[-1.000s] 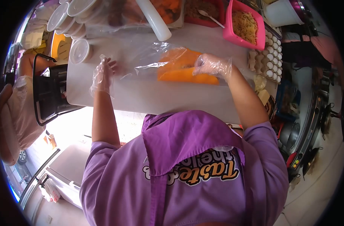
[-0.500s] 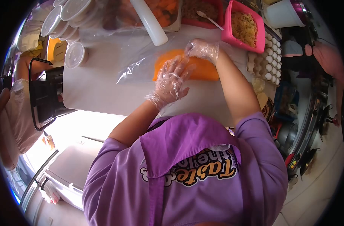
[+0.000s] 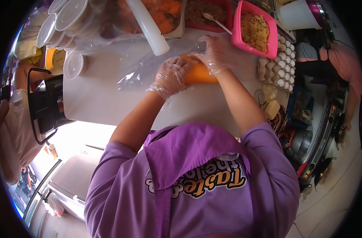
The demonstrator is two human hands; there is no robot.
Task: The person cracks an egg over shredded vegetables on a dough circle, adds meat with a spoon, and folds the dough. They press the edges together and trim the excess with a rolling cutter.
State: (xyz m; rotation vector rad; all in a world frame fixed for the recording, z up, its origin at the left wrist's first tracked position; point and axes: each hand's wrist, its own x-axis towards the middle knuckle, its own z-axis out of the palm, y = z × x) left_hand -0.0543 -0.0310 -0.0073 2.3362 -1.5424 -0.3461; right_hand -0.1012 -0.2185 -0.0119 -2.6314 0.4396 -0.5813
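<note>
An orange sheet-like piece (image 3: 201,73) lies on the table under clear plastic film (image 3: 139,69), narrower from front to back and partly covered by both hands. My left hand (image 3: 172,75), in a clear plastic glove, rests on its left end with the fingers bent over it. My right hand (image 3: 212,56), gloved too, is at its upper right, thumb spread from the fingers and thumb side touching the orange piece. A thick white roller (image 3: 150,29) lies just above the left hand.
A pink tub of shredded food (image 3: 255,33), a red tray with a spoon (image 3: 209,16) and egg cartons (image 3: 282,65) stand at the right. Lidded tubs (image 3: 75,64) are at the left, beside a black chair (image 3: 48,104). Other people are at both sides.
The orange piece looks narrower and more folded or rolled. My right hand has opened from a pinch and turned upward; my left hand has curled its fingers. The person at the right has reached down.
</note>
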